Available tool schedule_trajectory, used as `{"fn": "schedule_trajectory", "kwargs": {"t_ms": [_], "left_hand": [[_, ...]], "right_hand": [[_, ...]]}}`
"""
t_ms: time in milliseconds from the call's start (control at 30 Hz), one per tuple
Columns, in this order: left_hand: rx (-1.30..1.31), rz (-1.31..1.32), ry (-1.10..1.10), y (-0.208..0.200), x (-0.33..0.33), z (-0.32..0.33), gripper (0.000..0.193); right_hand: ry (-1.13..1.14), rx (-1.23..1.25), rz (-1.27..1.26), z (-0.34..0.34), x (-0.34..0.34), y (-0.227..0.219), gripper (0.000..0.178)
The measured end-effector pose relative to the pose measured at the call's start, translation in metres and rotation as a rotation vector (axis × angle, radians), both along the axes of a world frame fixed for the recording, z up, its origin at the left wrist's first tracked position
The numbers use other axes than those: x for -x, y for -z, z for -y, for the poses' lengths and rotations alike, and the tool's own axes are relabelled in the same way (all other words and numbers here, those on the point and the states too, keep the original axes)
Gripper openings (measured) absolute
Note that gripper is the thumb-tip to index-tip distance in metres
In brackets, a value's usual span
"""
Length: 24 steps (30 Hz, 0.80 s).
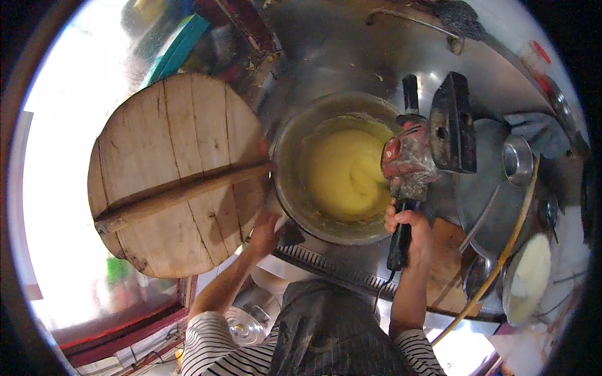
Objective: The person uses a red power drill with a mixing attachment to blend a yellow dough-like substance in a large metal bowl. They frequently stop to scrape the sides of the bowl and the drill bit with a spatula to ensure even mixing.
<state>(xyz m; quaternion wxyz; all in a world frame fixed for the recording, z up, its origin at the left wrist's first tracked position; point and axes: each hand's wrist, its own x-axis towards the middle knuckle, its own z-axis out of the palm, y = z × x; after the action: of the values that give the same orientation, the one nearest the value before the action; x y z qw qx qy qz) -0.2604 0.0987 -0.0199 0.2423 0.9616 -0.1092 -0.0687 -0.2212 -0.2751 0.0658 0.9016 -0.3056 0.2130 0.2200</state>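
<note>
A handheld electric mixer (411, 152), red and black with a worn body, hangs over the right rim of a large metal pot (290, 207). My right hand (411, 229) is closed round its black lower handle. Inside the pot lies smooth yellow batter (342, 169) with a fold on its surface; the mixer's body hides where its shaft meets the batter. My left hand (268, 230) is by the pot's lower left side, next to the edge of a round wooden lid (163, 144) with a bar handle. Its fingers are too unclear to read.
To the right are a metal ladle (518, 160), a long yellowish stick (506, 250), a grey cloth (538, 133) and a bowl of pale yellow stuff (528, 279). A metal faucet pipe (414, 22) runs at the back. A slotted metal strip (332, 269) lines the counter's front.
</note>
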Motion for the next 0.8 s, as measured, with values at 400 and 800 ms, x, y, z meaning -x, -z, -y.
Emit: {"fn": "schedule_trajectory", "kwargs": {"t_ms": [400,800], "left_hand": [[1.169,-0.815,-0.276,-0.111,-0.204,0.221,0.041],[1.083,-0.074,-0.521,-0.103,-0.204,0.141,0.021]], "right_hand": [[-0.317,0.302,0.102,-0.020,0.063,-0.009,0.012],[-0.621,0.676,0.347,-0.048,-0.006,0.037,0.014]]}}
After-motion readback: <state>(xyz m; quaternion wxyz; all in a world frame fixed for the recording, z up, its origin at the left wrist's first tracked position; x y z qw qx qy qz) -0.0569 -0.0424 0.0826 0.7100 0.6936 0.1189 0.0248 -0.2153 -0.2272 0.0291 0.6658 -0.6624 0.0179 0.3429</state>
